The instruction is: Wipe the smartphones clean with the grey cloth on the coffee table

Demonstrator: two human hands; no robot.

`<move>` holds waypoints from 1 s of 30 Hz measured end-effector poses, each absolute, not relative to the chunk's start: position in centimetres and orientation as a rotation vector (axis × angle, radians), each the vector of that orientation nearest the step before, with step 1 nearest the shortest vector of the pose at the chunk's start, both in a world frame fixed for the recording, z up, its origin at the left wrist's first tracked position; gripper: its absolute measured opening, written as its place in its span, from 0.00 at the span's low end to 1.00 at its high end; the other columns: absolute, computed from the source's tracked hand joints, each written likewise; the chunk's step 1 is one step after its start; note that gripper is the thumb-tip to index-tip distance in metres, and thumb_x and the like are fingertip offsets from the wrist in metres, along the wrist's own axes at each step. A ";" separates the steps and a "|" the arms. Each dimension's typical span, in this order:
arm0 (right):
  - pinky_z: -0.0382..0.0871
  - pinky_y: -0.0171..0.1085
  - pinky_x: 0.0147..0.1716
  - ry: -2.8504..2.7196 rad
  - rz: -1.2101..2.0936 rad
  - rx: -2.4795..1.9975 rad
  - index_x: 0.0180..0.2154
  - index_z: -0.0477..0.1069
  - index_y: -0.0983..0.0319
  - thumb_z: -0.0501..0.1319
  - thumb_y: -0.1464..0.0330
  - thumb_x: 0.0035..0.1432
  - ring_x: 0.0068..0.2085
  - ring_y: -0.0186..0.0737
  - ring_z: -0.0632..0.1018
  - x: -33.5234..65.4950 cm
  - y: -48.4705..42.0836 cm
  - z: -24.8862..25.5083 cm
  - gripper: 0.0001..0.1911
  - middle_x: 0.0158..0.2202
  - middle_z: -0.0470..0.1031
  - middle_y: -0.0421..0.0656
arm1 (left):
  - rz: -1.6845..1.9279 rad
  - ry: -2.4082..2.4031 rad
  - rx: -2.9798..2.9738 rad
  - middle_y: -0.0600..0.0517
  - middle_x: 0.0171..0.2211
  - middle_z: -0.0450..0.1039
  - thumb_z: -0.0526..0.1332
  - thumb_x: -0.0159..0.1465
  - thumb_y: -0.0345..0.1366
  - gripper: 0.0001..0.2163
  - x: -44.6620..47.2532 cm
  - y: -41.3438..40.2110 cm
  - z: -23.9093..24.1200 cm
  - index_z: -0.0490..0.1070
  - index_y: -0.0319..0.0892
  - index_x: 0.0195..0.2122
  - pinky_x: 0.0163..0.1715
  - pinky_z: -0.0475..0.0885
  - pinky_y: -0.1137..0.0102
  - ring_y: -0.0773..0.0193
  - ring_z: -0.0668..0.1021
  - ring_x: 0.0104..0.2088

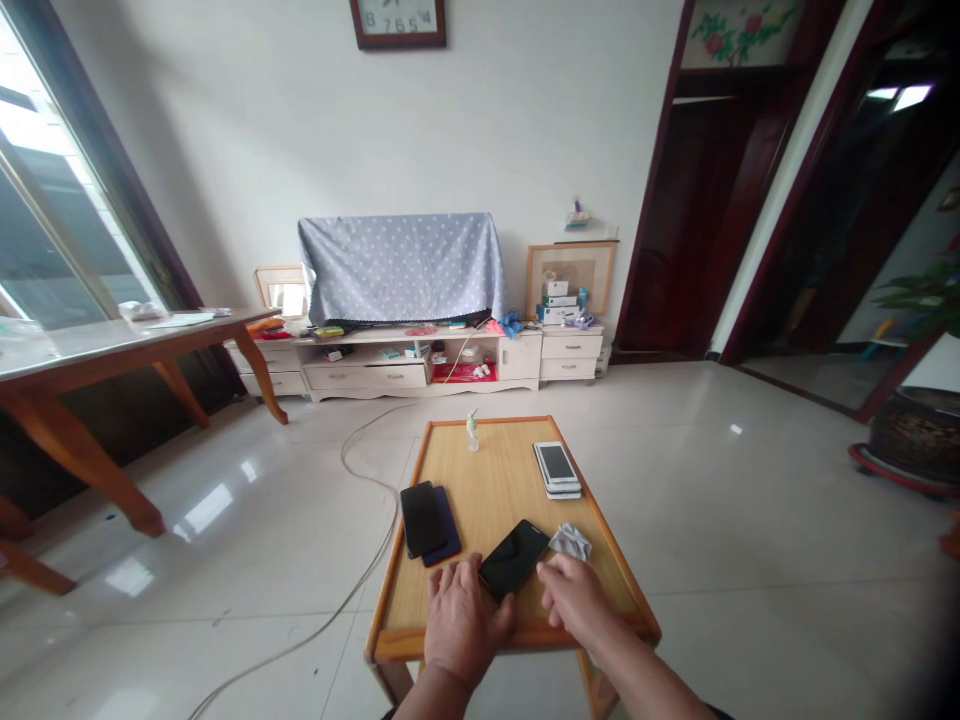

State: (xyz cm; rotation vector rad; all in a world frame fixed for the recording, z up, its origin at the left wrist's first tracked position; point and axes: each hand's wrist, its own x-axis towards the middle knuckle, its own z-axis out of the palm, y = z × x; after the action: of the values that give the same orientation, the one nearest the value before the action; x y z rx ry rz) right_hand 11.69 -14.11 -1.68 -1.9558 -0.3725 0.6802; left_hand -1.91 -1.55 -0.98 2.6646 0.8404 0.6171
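Note:
A black smartphone (514, 556) lies slanted, screen up, near the front of the small wooden table (499, 470). My left hand (459, 622) holds its near end, fingertips at the left corner and thumb along the lower edge. By the phone's right edge, my right hand (576, 598) is closed with curled fingers; whatever may be inside them is hidden. A crumpled grey-white cloth (571, 541) rests just beyond the right hand. On the left, a black phone (423, 520) overlaps a dark blue one (451, 532). Several phones, a white one (556, 462) on top, are stacked at the right.
A small clear pump bottle (472, 434) stands at the table's far edge. Left of the table, a pale cable (375, 562) runs over the tiled floor. Behind are a low white cabinet (367, 377) and a larger wooden table (187, 335).

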 end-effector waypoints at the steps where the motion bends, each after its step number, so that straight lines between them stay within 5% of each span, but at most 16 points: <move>1: 0.57 0.31 0.15 -0.381 0.726 -1.943 0.31 0.67 0.60 0.54 0.55 0.61 0.18 0.35 0.73 11.0 -13.8 -1.8 0.16 0.22 0.74 0.41 | 0.625 0.847 2.657 0.46 0.46 0.76 0.62 0.56 0.43 0.21 -2.0 -1.5 -1.0 0.68 0.42 0.50 0.57 0.58 0.57 0.51 0.74 0.50; 7: 0.58 0.27 0.13 -0.244 1.014 -1.668 0.34 0.70 0.63 0.57 0.52 0.59 0.21 0.35 0.77 9.2 -11.8 -2.1 0.20 0.26 0.77 0.45 | 0.661 0.862 2.620 0.45 0.46 0.76 0.60 0.58 0.45 0.21 -2.4 -1.1 -1.4 0.69 0.43 0.51 0.56 0.58 0.55 0.51 0.75 0.49; 16: 0.42 0.26 0.10 -0.208 0.892 -1.604 0.27 0.61 0.59 0.60 0.60 0.55 0.17 0.34 0.74 8.9 -9.9 -2.6 0.12 0.19 0.71 0.38 | 0.775 0.730 2.651 0.47 0.41 0.78 0.59 0.63 0.51 0.19 -3.2 -0.7 -1.4 0.70 0.46 0.49 0.52 0.62 0.56 0.53 0.77 0.45; 19: 0.47 0.26 0.11 -0.168 0.786 -1.608 0.28 0.59 0.58 0.58 0.61 0.57 0.18 0.34 0.75 9.7 -9.8 -2.7 0.11 0.20 0.69 0.35 | 0.816 0.641 2.668 0.47 0.41 0.78 0.58 0.64 0.52 0.20 -3.3 -0.2 -1.8 0.68 0.46 0.50 0.49 0.64 0.58 0.54 0.78 0.44; 24: 0.65 0.29 0.20 -0.181 0.621 -1.515 0.34 0.66 0.60 0.57 0.57 0.59 0.29 0.40 0.81 13.8 -10.5 -1.9 0.13 0.30 0.78 0.45 | 0.899 0.606 2.652 0.46 0.41 0.78 0.57 0.66 0.51 0.19 -2.7 0.4 -3.3 0.67 0.45 0.51 0.47 0.64 0.58 0.55 0.78 0.42; 30: 0.65 0.29 0.19 -0.045 0.467 -1.435 0.39 0.68 0.61 0.58 0.56 0.60 0.25 0.37 0.79 20.4 -11.6 -1.8 0.15 0.27 0.78 0.45 | 0.863 0.678 2.660 0.48 0.39 0.79 0.58 0.64 0.49 0.14 -1.8 0.8 -4.5 0.70 0.47 0.45 0.47 0.65 0.58 0.56 0.79 0.41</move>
State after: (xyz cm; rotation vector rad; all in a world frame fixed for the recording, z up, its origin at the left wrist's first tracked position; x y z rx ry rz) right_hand 20.44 -11.62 -1.81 -1.4350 -0.0448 0.4668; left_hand -1.80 0.79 -4.52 2.6596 0.6783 0.8634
